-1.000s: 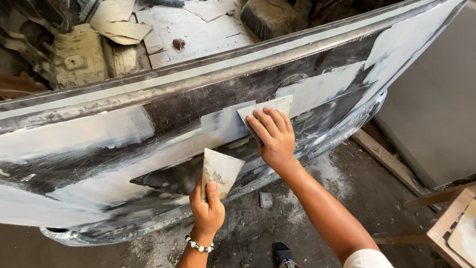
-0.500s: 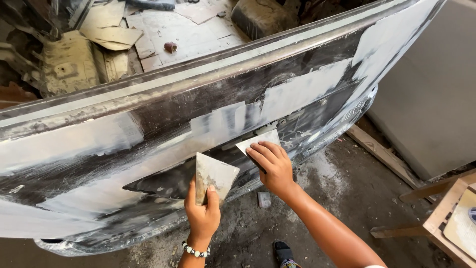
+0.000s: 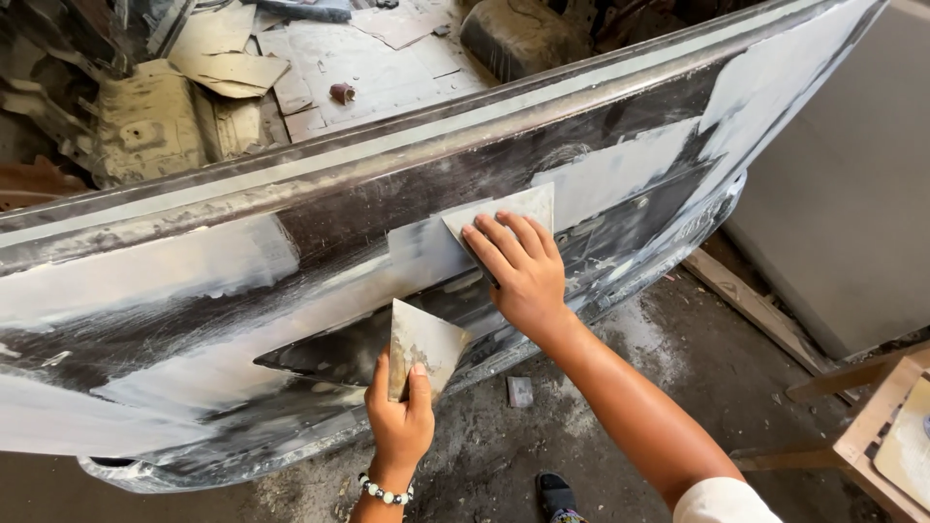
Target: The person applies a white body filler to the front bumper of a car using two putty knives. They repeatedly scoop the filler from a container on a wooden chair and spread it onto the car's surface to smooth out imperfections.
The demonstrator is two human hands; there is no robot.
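A dark car body panel (image 3: 194,300), smeared with pale grey filler, fills the view and leans towards me. My right hand (image 3: 518,266) presses a flat filler spreader (image 3: 513,208) against the panel near its middle, fingers spread over the blade. Lower down, my left hand (image 3: 399,421), with a beaded bracelet on the wrist, holds a second flat spreader (image 3: 421,344) coated in filler, just in front of the panel's dark recess.
Behind the panel lies a stripped car floor (image 3: 320,68) with loose metal sheets. A grey wall (image 3: 843,223) stands at the right, a wooden stool (image 3: 872,436) at the lower right. A small block (image 3: 520,390) and my sandalled foot (image 3: 557,494) rest on the dusty ground.
My right hand has slid the spreader back up and to the right across the panel after dipping lower. The left hand keeps its spreader low in much the same place.
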